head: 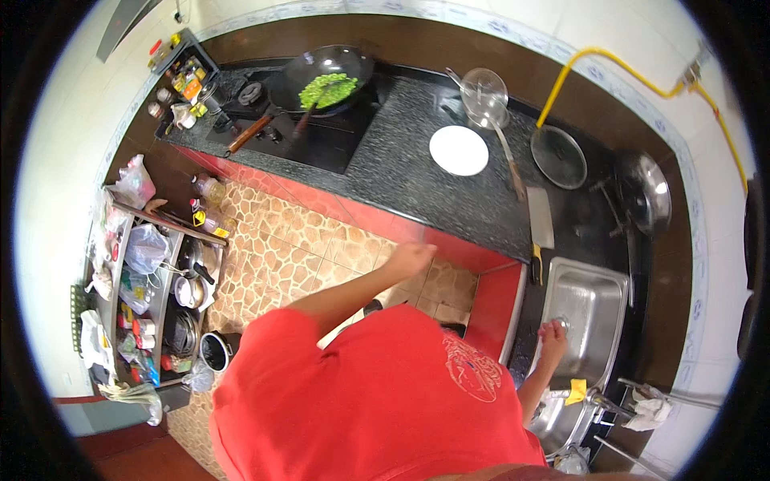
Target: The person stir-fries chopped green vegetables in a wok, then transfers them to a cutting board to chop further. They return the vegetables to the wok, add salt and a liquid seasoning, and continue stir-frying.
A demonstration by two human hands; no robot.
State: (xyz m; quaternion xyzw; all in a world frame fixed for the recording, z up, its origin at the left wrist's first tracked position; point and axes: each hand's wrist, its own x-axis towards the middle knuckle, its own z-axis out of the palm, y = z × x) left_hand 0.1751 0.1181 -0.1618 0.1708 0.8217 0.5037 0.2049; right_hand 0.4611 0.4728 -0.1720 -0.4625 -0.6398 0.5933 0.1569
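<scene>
My left hand (pixel 412 260) is in mid-air before the red cabinet front, blurred, its fingers seemingly curled; nothing shows in it. Over the near rim of the steel sink (pixel 592 300) is my right hand (pixel 552 344), fingers slightly apart, with no object visible in it. A round metal drain (pixel 563 323) shows just past those fingertips. Farther along the counter, a cleaver (pixel 539 217) and a knife with a black and yellow handle (pixel 536 264) lie beside the sink. A white plate (pixel 459 150) rests on the granite counter (pixel 397 174).
Chopped green vegetables (pixel 328 90) and a spatula sit in a wok (pixel 295 75) on the cooktop. A strainer (pixel 484 90), a glass lid (pixel 558 157) and a metal bowl (pixel 646 192) line the back. A loaded shelf rack (pixel 171 264) and a bin (pixel 215 352) stand left.
</scene>
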